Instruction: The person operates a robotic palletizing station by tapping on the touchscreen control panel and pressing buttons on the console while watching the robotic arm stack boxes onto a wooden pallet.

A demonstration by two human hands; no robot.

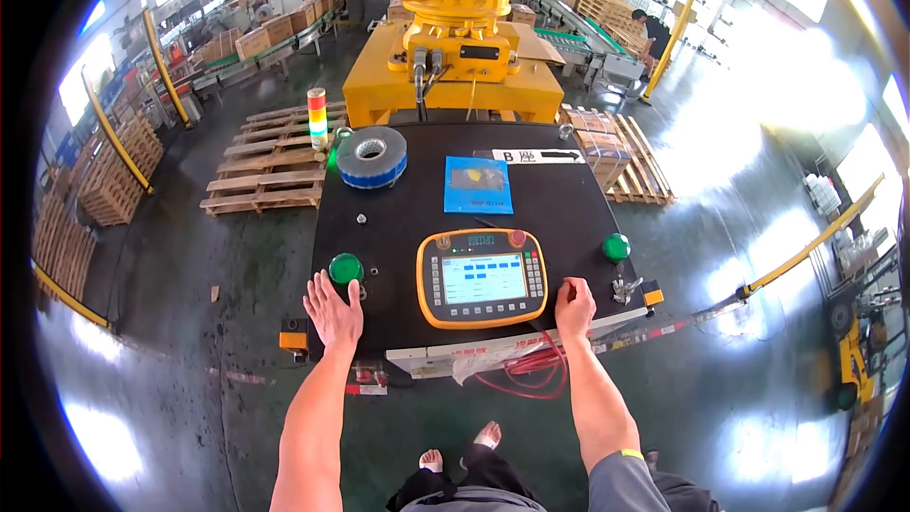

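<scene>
My left hand (335, 314) lies with its fingers spread at the left front of the black table (436, 147). Its fingertips are right beside a round green push button (346, 268); whether they touch it I cannot tell. My right hand (574, 306) is curled into a loose fist on the table's front right, and nothing shows in it. Between the hands lies a yellow-framed robot teach pendant (482, 279) with its screen lit. A second green button (616, 246) and some keys (626, 290) are to the right of my right hand.
Farther back on the table are a roll of tape (372, 157) and a blue folder (478, 199). Behind stands a yellow robot arm (457, 28). Wooden pallets (270, 166) flank the table, with a lit signal tower (318, 118) at left. A red cable (536, 367) hangs in front.
</scene>
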